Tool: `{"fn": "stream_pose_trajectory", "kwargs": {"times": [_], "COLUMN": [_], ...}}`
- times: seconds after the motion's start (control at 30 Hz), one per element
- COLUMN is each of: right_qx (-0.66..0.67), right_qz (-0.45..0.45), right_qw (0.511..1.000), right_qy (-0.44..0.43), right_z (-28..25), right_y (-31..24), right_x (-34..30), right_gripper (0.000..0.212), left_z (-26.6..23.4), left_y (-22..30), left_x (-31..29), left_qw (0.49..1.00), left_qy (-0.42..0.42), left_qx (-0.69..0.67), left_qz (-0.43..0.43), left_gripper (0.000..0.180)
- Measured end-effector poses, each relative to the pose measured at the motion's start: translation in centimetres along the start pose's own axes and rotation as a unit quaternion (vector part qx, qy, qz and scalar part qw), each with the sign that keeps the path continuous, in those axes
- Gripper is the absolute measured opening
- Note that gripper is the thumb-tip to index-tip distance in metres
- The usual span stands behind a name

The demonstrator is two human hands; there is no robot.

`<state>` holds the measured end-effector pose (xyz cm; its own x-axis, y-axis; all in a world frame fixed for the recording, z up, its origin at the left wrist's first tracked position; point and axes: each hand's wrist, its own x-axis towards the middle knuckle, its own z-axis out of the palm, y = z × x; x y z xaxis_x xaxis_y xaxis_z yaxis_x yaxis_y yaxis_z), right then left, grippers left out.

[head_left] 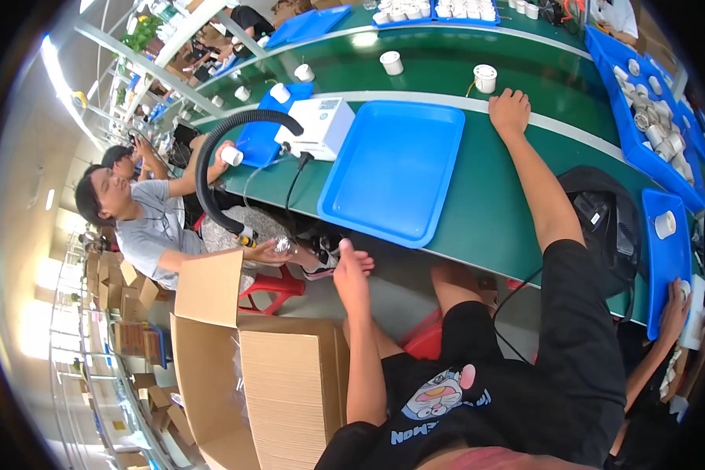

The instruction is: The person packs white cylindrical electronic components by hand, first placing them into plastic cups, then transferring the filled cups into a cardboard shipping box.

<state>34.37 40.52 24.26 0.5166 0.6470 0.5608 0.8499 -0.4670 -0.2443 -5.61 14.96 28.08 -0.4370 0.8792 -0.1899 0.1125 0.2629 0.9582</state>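
My right hand (511,111) rests palm down on the edge of the green conveyor, its fingers reaching over the pale rail. Just beyond the fingertips stands a white round plastic housing (485,78) with a thin yellowish wire at its side; a gap seems to separate them. My left hand (354,262) hangs in the air off the table's near edge, thumb up and fingers stretched out, nothing in it. A blue tray (393,168) with a bare bottom lies on the table between my hands. Below my left hand stands an open cardboard box (286,392), clear plastic showing inside.
A white machine (315,127) with a black flexible hose (201,168) stands left of the tray. A seated co-worker (153,227) holds a white housing (231,155). At right are a black backpack (599,219) and a blue bin (615,102) of white parts.
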Motion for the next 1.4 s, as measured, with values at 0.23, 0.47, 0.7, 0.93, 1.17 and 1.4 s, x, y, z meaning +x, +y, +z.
{"fn": "stream_pose_trajectory", "kwargs": {"times": [0.23, 0.47, 0.7, 0.93, 1.17, 1.4], "right_qx": [0.151, 0.361, 0.562, 0.724, 0.723, 0.849], "right_qz": [0.051, 0.111, -0.02, 0.018, 0.0, 0.155], "right_qw": [0.986, 0.925, 0.802, 0.453, 0.498, 0.369], "right_qy": [0.038, 0.041, -0.199, -0.519, -0.478, -0.345], "right_z": [-1.3, -2.3, -8.8, -16.8, -14.7, -10.5], "right_y": [-0.2, 0.4, -1.3, 0.8, 3.5, 3.6], "right_x": [0.0, -0.1, 2.4, 4.3, 5.3, 6.5], "right_gripper": [0.026, 0.022, 0.054, 0.062, 0.023, 0.018], "left_z": [3.3, 2.4, 2.3, 2.6, 5.9, 12.8], "left_y": [1.5, 1.2, 4.2, 9.8, 15.7, 8.7], "left_x": [2.3, -0.1, -1.3, 2.7, 4.9, 9.0], "left_qw": [0.982, 0.994, 0.988, 0.982, 0.892, 0.921], "left_qy": [-0.108, -0.103, -0.081, -0.146, -0.292, -0.15], "left_qx": [0.156, -0.028, -0.128, -0.109, -0.331, 0.174], "left_qz": [-0.004, -0.02, 0.034, 0.048, 0.097, 0.316], "left_gripper": [0.062, 0.033, 0.033, 0.043, 0.056, 0.051]}}
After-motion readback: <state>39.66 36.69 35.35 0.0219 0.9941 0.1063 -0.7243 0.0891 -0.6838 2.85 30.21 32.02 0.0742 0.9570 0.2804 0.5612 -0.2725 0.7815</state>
